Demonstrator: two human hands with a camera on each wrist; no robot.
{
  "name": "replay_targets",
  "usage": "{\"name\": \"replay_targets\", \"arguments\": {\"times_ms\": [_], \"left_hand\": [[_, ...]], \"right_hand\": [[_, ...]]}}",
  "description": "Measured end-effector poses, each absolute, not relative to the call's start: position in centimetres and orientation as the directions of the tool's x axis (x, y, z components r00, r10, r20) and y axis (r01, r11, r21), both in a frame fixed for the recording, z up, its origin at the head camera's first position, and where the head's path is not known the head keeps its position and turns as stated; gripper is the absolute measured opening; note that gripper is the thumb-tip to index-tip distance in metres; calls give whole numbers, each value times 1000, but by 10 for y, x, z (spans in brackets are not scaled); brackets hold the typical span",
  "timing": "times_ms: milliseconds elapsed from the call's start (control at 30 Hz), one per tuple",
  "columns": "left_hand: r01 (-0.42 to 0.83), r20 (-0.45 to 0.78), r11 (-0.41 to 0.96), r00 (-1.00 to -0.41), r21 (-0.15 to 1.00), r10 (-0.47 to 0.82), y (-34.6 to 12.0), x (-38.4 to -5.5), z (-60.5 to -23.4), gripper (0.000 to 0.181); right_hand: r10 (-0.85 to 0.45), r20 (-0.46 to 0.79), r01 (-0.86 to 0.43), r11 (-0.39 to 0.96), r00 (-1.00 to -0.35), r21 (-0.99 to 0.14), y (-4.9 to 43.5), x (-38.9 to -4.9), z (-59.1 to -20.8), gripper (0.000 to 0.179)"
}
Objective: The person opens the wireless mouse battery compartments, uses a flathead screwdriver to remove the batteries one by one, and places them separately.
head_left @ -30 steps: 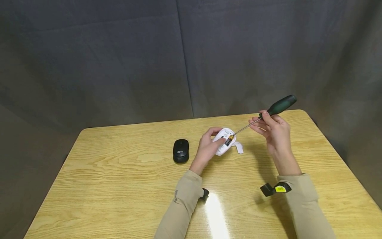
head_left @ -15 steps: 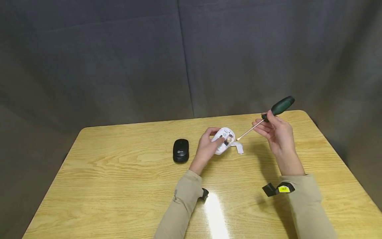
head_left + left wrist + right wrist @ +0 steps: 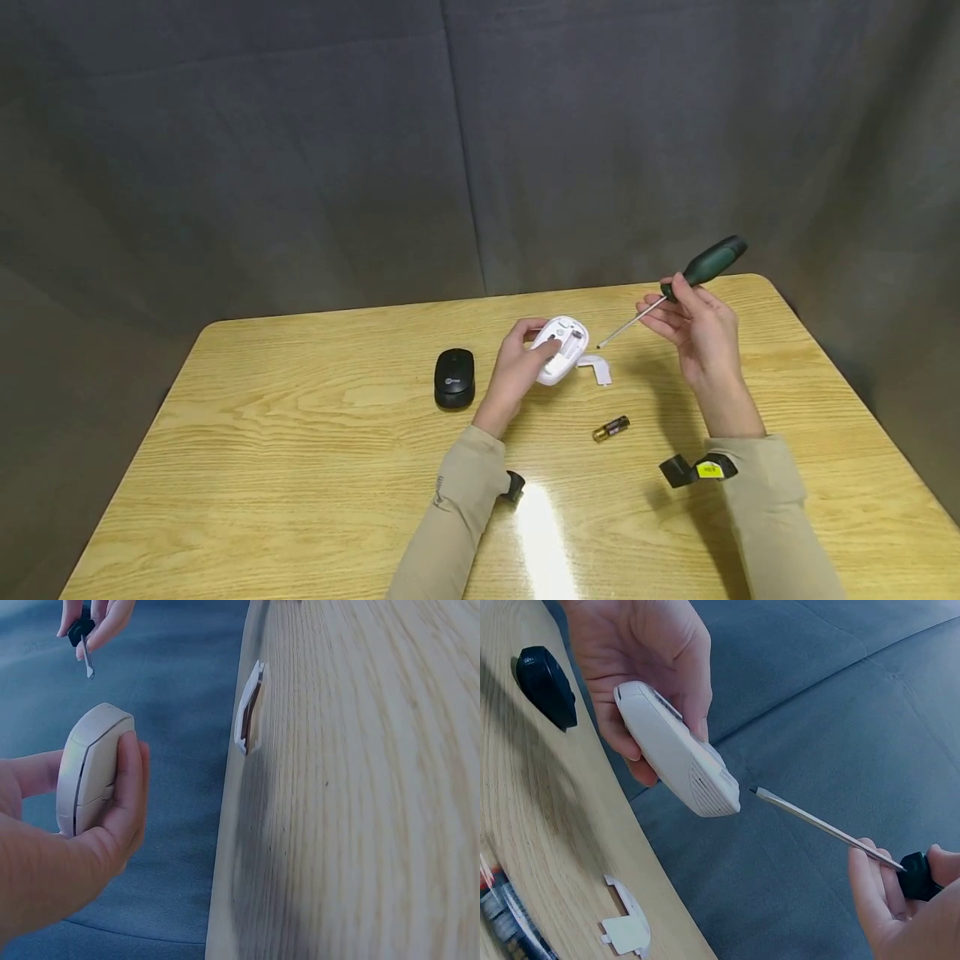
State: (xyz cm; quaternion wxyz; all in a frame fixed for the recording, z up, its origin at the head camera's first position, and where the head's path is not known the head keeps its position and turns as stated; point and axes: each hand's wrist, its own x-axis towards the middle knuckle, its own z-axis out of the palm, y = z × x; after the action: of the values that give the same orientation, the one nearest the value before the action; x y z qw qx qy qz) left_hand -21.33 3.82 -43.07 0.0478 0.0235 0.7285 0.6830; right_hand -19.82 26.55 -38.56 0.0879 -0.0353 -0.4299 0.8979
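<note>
A: If hunting for the white mouse (image 3: pixel 567 353), look up off the counter (image 3: pixel 300 467), right of the black mouse (image 3: pixel 454 379). Loose or held?

B: Held. Wrapped in the left grip (image 3: pixel 517 362), and left of the right grip (image 3: pixel 697 337) too, busy pinching the screwdriver (image 3: pixel 711 263).

A: Touching?

B: Nope, clearly apart in the right wrist view. Aimed in from the far right, with the tip (image 3: pixel 599 346) just right of the mouse. As for the mouse's long axis: running near to far, leaning right, so at an angle to the screwdriver.

A: Looks-wise?

B: Plain white, oval, underside toward the head view. Showing an uncovered battery slot (image 3: pixel 572 343), partly hidden by the left grip. Notice the cover (image 3: pixel 602 370) on the counter just right, and the black-and-gold battery (image 3: pixel 611 429) lying nearer.
</note>
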Motion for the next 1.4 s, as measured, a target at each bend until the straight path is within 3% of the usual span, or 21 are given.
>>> {"name": "replay_targets", "arguments": {"times_ms": [233,500,800,967,1167,1400], "left_hand": [[-75,-75,4,-991,997,111,40,-213,-431,40],[-80,-79,-4,-990,997,117,40,-212,-430,41],[-87,-85,-15,-991,996,107,40,-214,-432,40],[-94,-92,-17,-991,995,96,40,-215,-432,41],[-94,-92,-16,-991,995,94,40,-215,-432,41],[-90,-87,-21,-991,996,98,42,-216,-432,41]], "right_hand": [[173,-29,-78,-578,-985,-812,271,-200,-388,16],[101,-59,8,-443,-993,-897,277,-201,-392,14],[77,-57,21,-402,-995,-915,280,-202,-393,12],[68,-79,61,-237,-995,-970,285,-204,-396,19],[62,-92,94,29,-994,-995,291,-210,-405,40],[91,-80,95,176,-993,-980,295,-212,-414,44]]}}
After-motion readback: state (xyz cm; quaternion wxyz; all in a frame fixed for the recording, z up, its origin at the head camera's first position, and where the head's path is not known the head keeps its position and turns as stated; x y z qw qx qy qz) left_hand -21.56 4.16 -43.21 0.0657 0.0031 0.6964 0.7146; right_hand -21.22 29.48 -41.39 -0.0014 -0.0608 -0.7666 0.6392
